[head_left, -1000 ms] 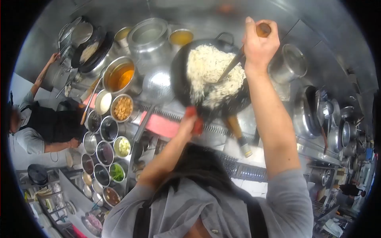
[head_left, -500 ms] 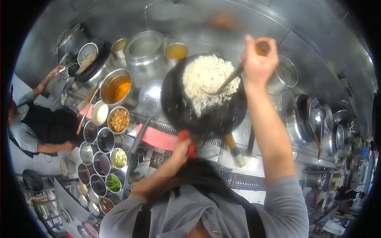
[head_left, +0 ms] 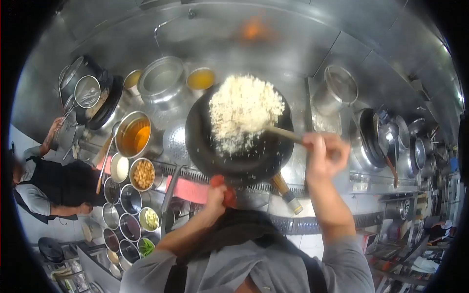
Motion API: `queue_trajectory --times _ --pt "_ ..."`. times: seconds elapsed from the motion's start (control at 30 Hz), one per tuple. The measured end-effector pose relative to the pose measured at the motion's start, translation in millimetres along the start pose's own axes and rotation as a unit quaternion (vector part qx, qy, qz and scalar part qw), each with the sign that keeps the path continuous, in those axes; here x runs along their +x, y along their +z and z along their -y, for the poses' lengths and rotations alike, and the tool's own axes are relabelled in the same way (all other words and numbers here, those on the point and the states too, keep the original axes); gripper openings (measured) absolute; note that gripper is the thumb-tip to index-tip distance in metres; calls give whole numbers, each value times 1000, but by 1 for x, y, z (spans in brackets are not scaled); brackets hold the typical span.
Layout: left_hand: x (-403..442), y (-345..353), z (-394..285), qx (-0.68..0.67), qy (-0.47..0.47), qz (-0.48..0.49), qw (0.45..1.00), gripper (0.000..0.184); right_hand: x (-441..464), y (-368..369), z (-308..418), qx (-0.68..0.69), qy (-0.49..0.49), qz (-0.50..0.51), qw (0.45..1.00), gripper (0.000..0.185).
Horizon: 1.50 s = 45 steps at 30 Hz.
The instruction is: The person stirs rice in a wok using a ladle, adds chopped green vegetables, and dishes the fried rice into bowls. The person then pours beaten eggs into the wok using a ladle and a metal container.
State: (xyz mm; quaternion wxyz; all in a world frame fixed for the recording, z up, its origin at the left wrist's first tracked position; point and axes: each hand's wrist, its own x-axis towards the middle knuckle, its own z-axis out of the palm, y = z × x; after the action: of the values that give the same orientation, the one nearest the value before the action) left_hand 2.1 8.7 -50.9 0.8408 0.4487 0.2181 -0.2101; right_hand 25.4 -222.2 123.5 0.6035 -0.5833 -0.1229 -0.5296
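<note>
Lowered since earlier, my right hand (head_left: 323,158) grips the ladle (head_left: 288,134) beside the wok (head_left: 234,165); my left hand (head_left: 214,200) clamps red cloth (head_left: 229,197) at the near rim, probably against heat.

Head view, the sole one: wide, from above wearer's chest (head_left: 229,271), facing forward, steeply down; wok (head_left: 220,166) near, mid-view, counter's (head_left: 299,163) back edge beyond.
</note>
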Motion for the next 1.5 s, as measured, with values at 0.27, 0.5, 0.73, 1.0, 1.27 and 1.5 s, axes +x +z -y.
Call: queue_trajectory --times 0.27,0.5,0.73,1.0,1.27,1.5 --pt "121 6 5 32 -3 7 999 35 -147 -115 30 -32 607 -21 794 31" --pt "126 -1 0 112 -19 33 993 34 -164 -94 -69 -15 768 132 627 33" --pt "124 6 8 109 32 -9 993 34 -215 -128 -60 -481 249 338 770 54" --pt "103 32 -6 44 25 -104 993 28 -131 -200 -4 -462 236 401 755 63" --pt "99 20 1 46 -21 -36 998 17 -73 -230 70 -508 290 493 644 51" --pt "-21 47 -20 -79 -7 -60 995 16 -12 -196 114 -414 371 592 584 48"
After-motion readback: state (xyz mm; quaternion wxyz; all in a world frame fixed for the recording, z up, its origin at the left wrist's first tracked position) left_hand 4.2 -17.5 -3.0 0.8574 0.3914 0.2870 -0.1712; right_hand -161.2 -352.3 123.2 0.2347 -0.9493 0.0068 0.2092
